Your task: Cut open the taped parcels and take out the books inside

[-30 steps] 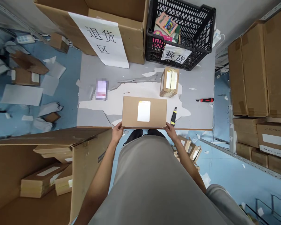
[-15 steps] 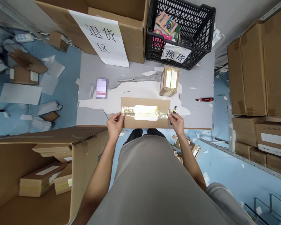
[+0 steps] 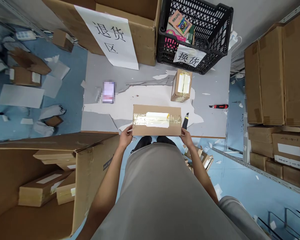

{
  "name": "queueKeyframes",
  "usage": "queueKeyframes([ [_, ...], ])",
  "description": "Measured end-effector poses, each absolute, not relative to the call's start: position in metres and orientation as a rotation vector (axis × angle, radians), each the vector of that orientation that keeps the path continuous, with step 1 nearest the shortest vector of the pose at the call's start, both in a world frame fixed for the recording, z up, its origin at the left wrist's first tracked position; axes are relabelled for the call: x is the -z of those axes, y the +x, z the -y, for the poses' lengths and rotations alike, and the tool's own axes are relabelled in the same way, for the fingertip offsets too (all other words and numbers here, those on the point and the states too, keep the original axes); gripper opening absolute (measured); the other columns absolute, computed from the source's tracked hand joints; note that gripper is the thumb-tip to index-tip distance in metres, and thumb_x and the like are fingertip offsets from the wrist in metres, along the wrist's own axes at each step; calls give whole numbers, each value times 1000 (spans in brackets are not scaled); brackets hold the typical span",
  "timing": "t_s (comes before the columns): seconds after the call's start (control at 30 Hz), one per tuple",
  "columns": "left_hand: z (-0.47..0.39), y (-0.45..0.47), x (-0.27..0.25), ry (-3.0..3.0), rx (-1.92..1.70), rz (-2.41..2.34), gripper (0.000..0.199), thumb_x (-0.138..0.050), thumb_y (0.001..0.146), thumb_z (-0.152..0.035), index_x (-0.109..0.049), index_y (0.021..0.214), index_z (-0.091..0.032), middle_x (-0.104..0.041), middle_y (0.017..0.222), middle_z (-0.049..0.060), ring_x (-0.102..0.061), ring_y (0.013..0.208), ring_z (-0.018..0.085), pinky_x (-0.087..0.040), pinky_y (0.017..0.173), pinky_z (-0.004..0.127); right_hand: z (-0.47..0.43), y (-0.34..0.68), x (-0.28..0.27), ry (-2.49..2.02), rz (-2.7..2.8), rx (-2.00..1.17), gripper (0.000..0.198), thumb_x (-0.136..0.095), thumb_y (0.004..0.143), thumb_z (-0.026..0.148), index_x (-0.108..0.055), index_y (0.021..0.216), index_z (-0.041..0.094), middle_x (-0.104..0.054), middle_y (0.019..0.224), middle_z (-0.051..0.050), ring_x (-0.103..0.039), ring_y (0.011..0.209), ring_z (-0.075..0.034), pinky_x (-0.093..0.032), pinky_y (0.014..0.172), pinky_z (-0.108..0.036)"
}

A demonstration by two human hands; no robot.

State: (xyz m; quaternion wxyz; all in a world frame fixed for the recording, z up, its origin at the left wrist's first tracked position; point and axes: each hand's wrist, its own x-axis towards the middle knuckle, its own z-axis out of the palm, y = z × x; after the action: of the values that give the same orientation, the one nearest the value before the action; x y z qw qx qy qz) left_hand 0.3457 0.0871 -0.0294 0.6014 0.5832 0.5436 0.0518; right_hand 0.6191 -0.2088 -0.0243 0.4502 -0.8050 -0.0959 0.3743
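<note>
A long brown cardboard box [image 3: 140, 128], with yellowish tape and a white label along its top, is at the front edge of the table [image 3: 95, 123]. My left hand [image 3: 126, 136] grips its left end and my right hand [image 3: 186, 137] grips its right end, the fingers partly hidden by the box. Just right of the box lies a black utility knife [image 3: 185, 121]. Behind it stands a smaller taped carton [image 3: 175, 87] with a white label.
A red-and-black knife [image 3: 218, 106] lies at the table's right. At the back stand a large open carton [image 3: 146, 43] with a paper sign and a black crate [image 3: 215, 43] holding small packets. Another open carton [image 3: 95, 180] with boxes is at lower left; stacked cartons [image 3: 270, 76] stand right.
My hands have moved from the upper side edges to the lower ends of the box. The box is tilted differently, and the black knife beside it shows more fully.
</note>
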Motion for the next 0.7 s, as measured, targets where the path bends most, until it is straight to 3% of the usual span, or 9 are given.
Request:
queueKeyframes([
  [0.2, -86, 346, 30, 1398, -115, -1181, 53, -76, 65, -32, -84, 115, -17, -75, 147, 18, -66, 143, 42, -58, 118, 54, 202, 612, 18, -1969, 257, -985, 53, -88, 71, 60, -85, 108, 22, -84, 125, -12, -72, 125, -38, -59, 112, -55],
  [0.37, -109, 347, 8, 1439, -190, -1071, 37, -75, 74, -40, -89, 103, -22, -77, 148, 12, -59, 153, 40, -43, 134, 54, 195, 633, -10, -1878, 350, -885, 59, -83, 86, 70, -86, 128, 28, -75, 152, -9, -62, 149, -36, -52, 126, -52],
  [0.43, -114, 355, 0, 1420, -225, -1073, 42, -77, 80, -48, -90, 110, -21, -78, 147, 12, -61, 151, 39, -43, 134, 53, 185, 640, -18, -1823, 333, -898, 66, -81, 89, 75, -84, 136, 29, -74, 155, -7, -64, 148, -35, -53, 127, -52],
  [0.53, -115, 369, -5, 1333, -196, -1140, 66, -79, 84, -62, -84, 131, -16, -79, 145, 15, -68, 140, 40, -51, 127, 54, 170, 641, -19, -1759, 305, -969, 75, -79, 89, 80, -81, 142, 27, -75, 155, -6, -66, 147, -36, -53, 128, -52],
  [0.7, -101, 369, 0, 1324, -159, -1200, 80, -78, 89, -73, -75, 145, -16, -72, 156, 20, -68, 141, 39, -52, 125, 52, 170, 623, 0, -1831, 224, -914, 84, -75, 86, 89, -79, 138, 24, -78, 149, -13, -70, 142, -38, -55, 125, -53],
])
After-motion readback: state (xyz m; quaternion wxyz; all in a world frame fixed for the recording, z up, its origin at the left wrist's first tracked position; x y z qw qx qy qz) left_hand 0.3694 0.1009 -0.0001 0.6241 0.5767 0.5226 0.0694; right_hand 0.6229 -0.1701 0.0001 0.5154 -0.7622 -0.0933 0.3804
